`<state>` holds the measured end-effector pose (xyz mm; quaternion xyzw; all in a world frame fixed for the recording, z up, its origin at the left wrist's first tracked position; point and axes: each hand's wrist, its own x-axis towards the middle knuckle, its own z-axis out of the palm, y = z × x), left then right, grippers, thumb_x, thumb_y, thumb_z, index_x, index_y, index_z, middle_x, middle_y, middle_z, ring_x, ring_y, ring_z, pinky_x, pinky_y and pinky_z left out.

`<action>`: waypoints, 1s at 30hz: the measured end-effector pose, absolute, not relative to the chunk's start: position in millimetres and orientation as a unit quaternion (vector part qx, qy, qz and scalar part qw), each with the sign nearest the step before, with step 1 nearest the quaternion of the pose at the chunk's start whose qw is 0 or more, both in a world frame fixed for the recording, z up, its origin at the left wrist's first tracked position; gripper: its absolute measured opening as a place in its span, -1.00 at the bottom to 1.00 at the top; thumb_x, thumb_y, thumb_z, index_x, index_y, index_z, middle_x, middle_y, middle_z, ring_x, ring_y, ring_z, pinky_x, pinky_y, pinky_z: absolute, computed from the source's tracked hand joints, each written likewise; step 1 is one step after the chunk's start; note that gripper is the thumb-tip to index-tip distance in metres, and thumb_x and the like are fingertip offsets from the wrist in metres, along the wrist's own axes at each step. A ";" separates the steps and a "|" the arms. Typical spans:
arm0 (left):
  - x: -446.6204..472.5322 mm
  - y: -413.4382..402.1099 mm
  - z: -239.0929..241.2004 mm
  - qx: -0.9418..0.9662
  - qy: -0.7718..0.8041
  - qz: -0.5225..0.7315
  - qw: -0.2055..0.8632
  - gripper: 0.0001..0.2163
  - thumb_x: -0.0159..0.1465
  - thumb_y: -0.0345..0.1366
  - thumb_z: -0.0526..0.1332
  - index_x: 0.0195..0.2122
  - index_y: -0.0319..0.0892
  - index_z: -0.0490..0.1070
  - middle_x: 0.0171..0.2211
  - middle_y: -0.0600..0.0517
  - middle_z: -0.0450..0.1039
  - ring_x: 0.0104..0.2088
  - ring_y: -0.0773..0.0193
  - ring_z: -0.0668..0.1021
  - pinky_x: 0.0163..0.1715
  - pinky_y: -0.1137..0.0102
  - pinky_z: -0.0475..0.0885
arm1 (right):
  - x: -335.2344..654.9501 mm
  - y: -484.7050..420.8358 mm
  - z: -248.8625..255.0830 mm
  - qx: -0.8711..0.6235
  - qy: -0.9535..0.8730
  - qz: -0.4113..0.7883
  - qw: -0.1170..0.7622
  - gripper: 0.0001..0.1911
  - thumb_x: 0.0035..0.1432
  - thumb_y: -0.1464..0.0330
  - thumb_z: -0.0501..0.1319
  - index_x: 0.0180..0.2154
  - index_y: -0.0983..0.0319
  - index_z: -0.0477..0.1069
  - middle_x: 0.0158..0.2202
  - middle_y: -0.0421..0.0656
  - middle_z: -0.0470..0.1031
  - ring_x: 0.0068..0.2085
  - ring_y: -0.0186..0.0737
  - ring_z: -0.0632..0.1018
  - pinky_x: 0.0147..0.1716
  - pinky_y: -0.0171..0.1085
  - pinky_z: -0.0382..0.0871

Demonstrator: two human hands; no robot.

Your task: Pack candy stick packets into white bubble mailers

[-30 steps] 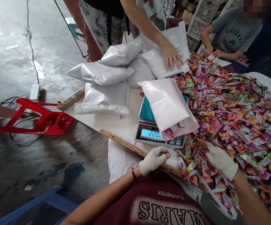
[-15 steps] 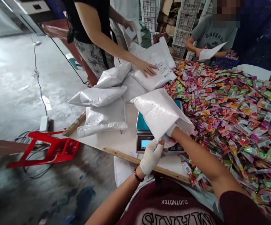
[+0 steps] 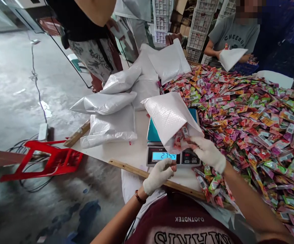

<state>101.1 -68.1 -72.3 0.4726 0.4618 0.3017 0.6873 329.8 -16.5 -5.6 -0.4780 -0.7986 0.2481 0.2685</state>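
A white padded mailer bag [image 3: 166,113] lies on the digital scale [image 3: 150,135], its mouth toward me. Several candy sachets [image 3: 180,137] show inside that mouth. At the mouth's right edge is my right hand [image 3: 209,151], in a white glove with bare fingertips; the fingers are stretched out, and whether they touch the bag I cannot tell. My left hand [image 3: 159,175], gloved alike, hovers before the scale's lit display [image 3: 164,156], loosely bent and holding nothing.
A wide heap of colourful sachets [image 3: 258,125] covers the right side. Filled white mailers [image 3: 113,123] are stacked on the left. A wooden strip [image 3: 129,169] edges the table [image 3: 108,152]. A red stool [image 3: 47,159] lies on the floor. Across the heap, a person holds a white bag [image 3: 232,58].
My right hand has come out of the mailer, and my left hand has let go of its edge. Digits now show on the display. The person at upper left has drawn away with a labelled mailer.
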 end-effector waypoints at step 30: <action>82.8 -8.3 -3.4 0.606 0.505 0.312 0.529 -0.70 0.26 -0.11 0.12 -0.52 -0.18 0.35 -0.61 0.08 0.40 -0.60 0.39 0.39 -0.58 0.49 0.27 | 274.9 35.1 -22.9 -0.443 -0.896 0.033 0.000 -0.71 0.33 0.41 0.14 0.05 0.21 0.47 0.07 0.06 0.43 0.03 -0.03 0.49 -0.04 -0.09 0.43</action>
